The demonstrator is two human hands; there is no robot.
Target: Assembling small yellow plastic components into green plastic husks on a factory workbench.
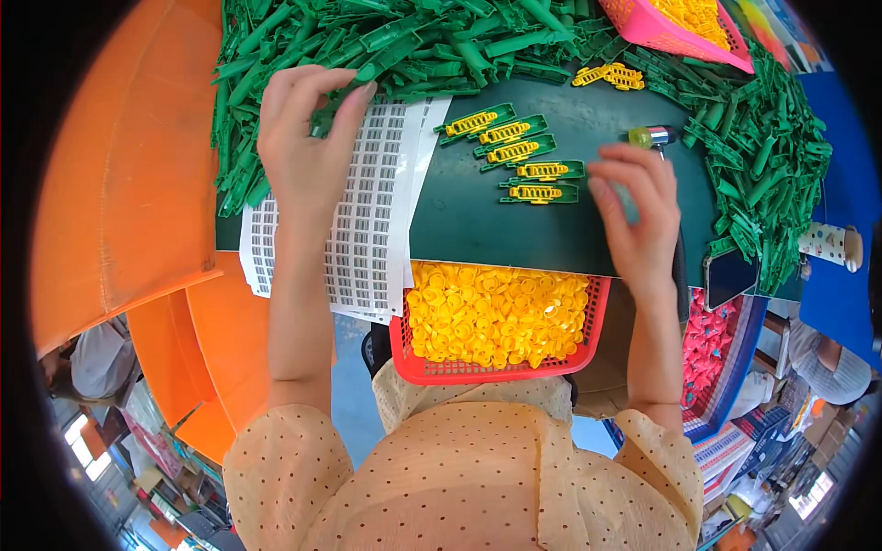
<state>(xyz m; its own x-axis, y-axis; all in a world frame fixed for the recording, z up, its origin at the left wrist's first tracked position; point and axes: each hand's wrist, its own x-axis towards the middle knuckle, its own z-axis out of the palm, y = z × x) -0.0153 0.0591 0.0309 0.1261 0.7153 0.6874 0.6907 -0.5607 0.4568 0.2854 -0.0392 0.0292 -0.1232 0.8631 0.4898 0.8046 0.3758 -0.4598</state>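
Note:
My left hand (308, 124) reaches to the edge of a heap of green plastic pieces (404, 46), thumb and forefinger pinched at one green piece (367, 72). My right hand (643, 207) is open and slightly blurred, thumb apart from the curved fingers, just right of a column of green holders. Several of these holders lie on the dark green tabletop, each with a yellow ribbed insert, such as the nearest yellow insert (536, 193). Beyond my right fingers lies a small cylinder with a yellow-green end (640, 137).
Printed sheets (367, 211) lie under my left forearm. A red basket (496, 375) of small yellow pieces stands at the table's near edge. Two loose yellow inserts (608, 76) lie far right, near a pink basket (657, 37). A phone (730, 277) rests by another green heap (763, 165).

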